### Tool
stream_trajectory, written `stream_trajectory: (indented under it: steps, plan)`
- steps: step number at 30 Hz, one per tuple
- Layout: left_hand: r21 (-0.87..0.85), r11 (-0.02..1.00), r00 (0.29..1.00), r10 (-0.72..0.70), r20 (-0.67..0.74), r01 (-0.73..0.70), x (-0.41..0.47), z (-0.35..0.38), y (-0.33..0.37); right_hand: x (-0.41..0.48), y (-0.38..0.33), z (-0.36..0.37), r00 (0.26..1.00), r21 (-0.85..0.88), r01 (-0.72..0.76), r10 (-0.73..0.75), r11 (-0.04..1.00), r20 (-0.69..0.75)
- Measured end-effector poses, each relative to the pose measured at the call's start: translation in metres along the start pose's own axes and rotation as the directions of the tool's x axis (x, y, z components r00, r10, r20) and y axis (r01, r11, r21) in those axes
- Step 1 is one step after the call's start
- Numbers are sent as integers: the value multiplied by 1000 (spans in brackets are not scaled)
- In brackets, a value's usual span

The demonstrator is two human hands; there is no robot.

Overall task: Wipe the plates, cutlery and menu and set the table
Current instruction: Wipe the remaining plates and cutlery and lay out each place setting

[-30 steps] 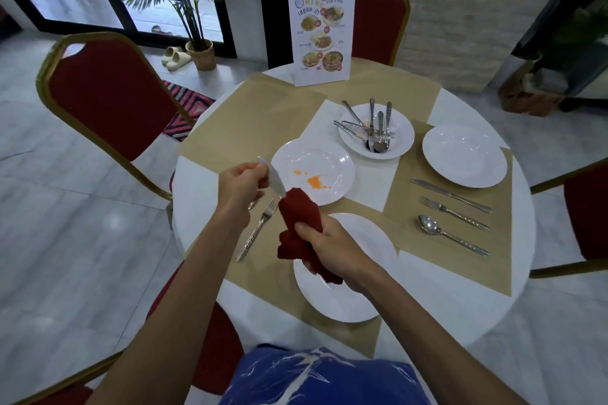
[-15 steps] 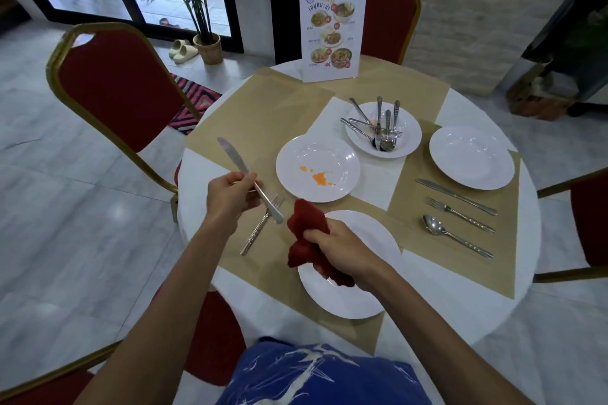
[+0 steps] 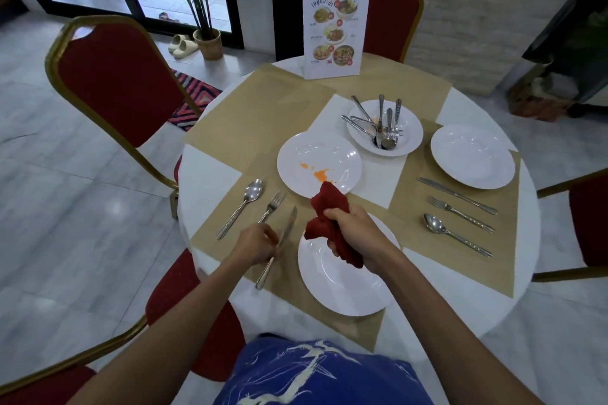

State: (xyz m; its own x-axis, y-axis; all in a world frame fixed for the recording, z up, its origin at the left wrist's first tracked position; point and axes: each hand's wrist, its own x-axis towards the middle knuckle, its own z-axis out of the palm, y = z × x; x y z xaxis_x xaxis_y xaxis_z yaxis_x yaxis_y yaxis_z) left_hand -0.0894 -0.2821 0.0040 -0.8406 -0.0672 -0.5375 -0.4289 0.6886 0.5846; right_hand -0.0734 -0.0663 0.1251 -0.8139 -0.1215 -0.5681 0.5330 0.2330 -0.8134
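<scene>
My left hand (image 3: pixel 255 245) pinches a table knife (image 3: pixel 279 246) that lies on the tan placemat (image 3: pixel 230 207), beside a fork (image 3: pixel 271 207) and a spoon (image 3: pixel 241 207). My right hand (image 3: pixel 353 235) grips a crumpled red cloth (image 3: pixel 329 223) above a clean white plate (image 3: pixel 345 283). A plate with orange stains (image 3: pixel 316 163) sits at the centre. Behind it a bowl (image 3: pixel 408 133) holds several pieces of cutlery. The menu (image 3: pixel 335 25) stands upright at the far side.
On the right lie a clean plate (image 3: pixel 472 156) with a knife (image 3: pixel 457 196), fork (image 3: pixel 460 214) and spoon (image 3: pixel 455 235) on another placemat. Red chairs (image 3: pixel 115 85) ring the round table (image 3: pixel 204 174). A potted palm (image 3: pixel 207 43) and sandals stand by the glass door.
My left hand lowered the knife from the air onto the placemat, right of the fork. My right hand with the cloth stayed over the near plate.
</scene>
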Motion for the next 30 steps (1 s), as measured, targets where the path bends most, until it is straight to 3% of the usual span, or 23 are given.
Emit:
stream_trajectory:
  steps: [14, 30]
  plan:
    - [114, 986, 982, 138, -127, -124, 35, 19, 21, 8, 12, -3, 996, 109, -22, 31, 994, -83]
    - [67, 980, 964, 194, -181, -185, 36, 36, 19, 19, 32, -4, 984, 145, -79, 100, 986, -146]
